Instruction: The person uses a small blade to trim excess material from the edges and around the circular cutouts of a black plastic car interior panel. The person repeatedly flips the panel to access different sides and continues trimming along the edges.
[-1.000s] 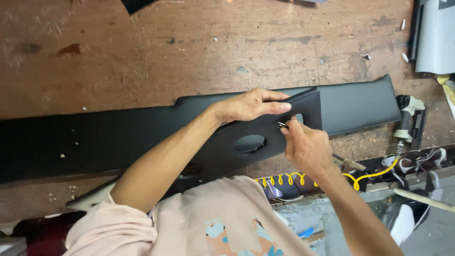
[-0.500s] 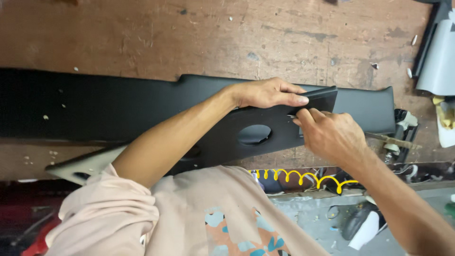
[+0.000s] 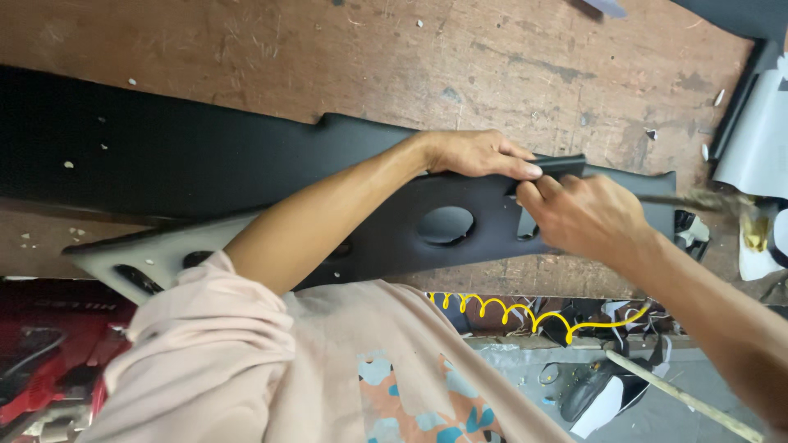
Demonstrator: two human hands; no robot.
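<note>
Head view: long black plastic trim panel point(image 3: 246, 164) covered in matte black sheet, lying across the worn brown wooden workbench point(image 3: 287, 57) from left edge to right of centre. Oval cut-out point(image 3: 445, 225) near its middle. Left hand point(image 3: 476, 154), centre frame, fingers flat and pressing a lifted flap of black sheet point(image 3: 558, 166) at the panel's upper edge. Right hand point(image 3: 587, 217), just right of it, closed in a narrow pinch on the same flap; a thin tool handle point(image 3: 698, 198) juts rightward, blurred, and its working tip is hidden behind the fingers. Panel's pale unwrapped end point(image 3: 123, 254) at lower left. Yellow coiled cable point(image 3: 509, 310) below the bench edge. Pink sleeve point(image 3: 205, 361) blocks the lower centre. White sheet point(image 3: 759, 148) cut off at right edge.
</note>
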